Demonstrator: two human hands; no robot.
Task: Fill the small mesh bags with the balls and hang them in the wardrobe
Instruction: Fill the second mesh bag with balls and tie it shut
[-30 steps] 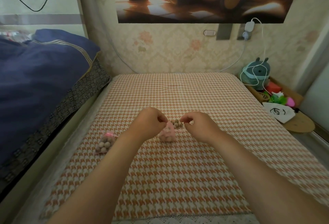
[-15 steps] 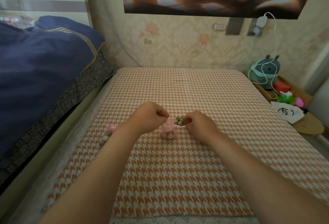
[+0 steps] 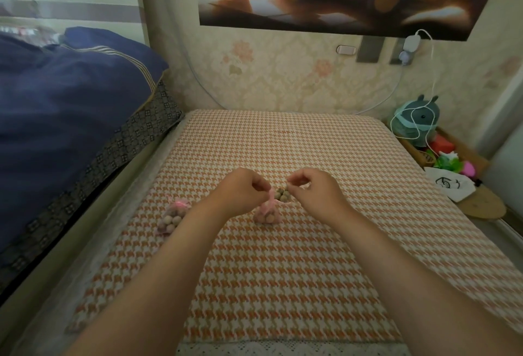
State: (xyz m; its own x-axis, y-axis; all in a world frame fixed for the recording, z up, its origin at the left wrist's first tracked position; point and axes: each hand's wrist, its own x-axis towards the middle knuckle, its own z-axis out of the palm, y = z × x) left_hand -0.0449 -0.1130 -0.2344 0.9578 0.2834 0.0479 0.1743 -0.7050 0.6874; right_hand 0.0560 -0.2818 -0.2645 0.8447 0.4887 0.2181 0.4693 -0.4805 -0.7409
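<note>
A small pink mesh bag holding brown balls stands on the houndstooth table, between my two hands. My left hand pinches the pink drawstring at the bag's neck. My right hand pinches the string's other end, a little to the right. A small heap of loose brown balls lies just behind the bag. A second filled pink bag lies on its side to the left, partly behind my left forearm.
A bed with a navy duvet runs along the table's left edge. To the right sit a green plush, white cable, coloured toys, a white pouch and a round wooden board. The wall is close behind.
My hands stay at the bag's drawstring with small finger movements; the right hand has lifted slightly. The camera has shifted a little. The bags and balls lie where they were.
</note>
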